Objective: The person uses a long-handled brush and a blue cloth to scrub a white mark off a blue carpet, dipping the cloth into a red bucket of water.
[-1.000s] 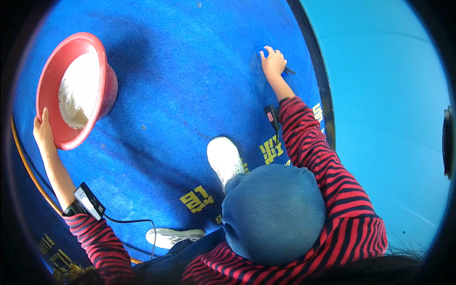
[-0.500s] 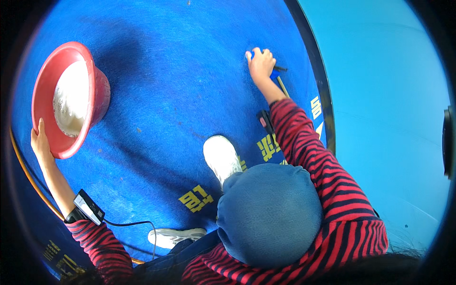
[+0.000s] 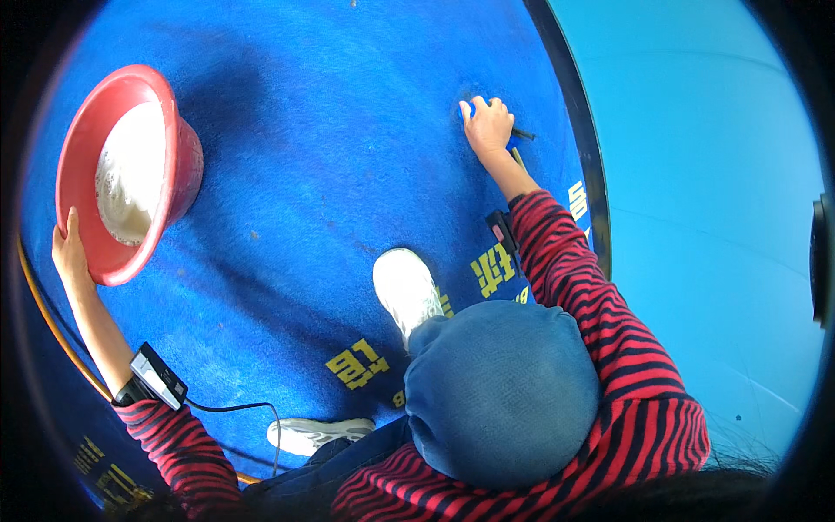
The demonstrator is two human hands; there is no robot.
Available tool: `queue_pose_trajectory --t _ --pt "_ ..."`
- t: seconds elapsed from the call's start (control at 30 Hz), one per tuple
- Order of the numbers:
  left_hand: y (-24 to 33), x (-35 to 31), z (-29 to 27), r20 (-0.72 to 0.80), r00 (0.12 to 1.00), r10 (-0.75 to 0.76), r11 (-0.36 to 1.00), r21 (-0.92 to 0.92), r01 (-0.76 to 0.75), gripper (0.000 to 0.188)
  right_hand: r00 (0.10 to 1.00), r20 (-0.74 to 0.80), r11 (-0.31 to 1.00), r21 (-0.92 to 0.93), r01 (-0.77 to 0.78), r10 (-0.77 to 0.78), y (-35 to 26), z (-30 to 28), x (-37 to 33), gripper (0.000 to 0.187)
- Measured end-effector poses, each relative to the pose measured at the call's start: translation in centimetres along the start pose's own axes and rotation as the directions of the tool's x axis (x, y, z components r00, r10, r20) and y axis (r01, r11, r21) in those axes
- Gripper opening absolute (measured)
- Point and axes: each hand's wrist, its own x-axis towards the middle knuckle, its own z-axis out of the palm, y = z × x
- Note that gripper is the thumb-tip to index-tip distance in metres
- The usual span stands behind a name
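Observation:
At the left, a red plastic basin (image 3: 189, 161) holds whitish, foamy liquid and appears tilted toward me. My left hand (image 3: 70, 252) grips its near rim, thumb on the inside and fingers hidden beneath. On the far right of the blue carpet (image 3: 322, 165), my right hand (image 3: 490, 127) is closed, pressed down near the surface. Something blue with a dark, narrow part (image 3: 523, 134) pokes out beside the knuckles; the rest lies hidden under the hand. A darker patch of carpet shows just beyond the fingers.
A black-edged, light blue wall (image 3: 696, 157) rises along the right. My bent knee (image 3: 504, 391) and white shoes (image 3: 404, 283) occupy the near middle. A black cable (image 3: 230, 408) runs from the device on my left wrist. An orange line (image 3: 52, 322) curves along the left.
My right hand has slid slightly right and nearer, still closed on the blue thing. The basin has shifted up a little in the picture, with my left hand still on its rim.

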Motion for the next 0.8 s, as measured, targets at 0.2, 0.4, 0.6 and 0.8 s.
queue_pose_trajectory --t 0.2,0.4,0.6,0.8 --pt "-0.4 0.0 0.0 -0.040 0.999 -0.018 1.000 0.002 0.018 0.044 0.961 0.059 0.962 -0.051 -0.267 0.270 -0.7 1.3 5.1 0.034" --pt "0.3 -0.4 0.1 -0.036 0.999 0.007 1.000 -0.016 -0.008 0.045 0.980 0.121 0.986 0.022 -0.163 0.159 -0.2 -0.2 3.2 0.033" --pt "0.9 -0.9 0.3 -0.027 1.000 -0.012 1.000 0.009 0.012 0.047 0.956 0.035 0.949 0.134 0.284 -0.291 0.2 -2.6 -2.4 0.035" --pt "0.9 -1.0 0.5 -0.018 1.000 0.000 0.997 -0.077 -0.002 0.048 0.930 0.072 0.931 0.084 0.354 -0.360 -0.2 -3.2 -3.7 0.035"
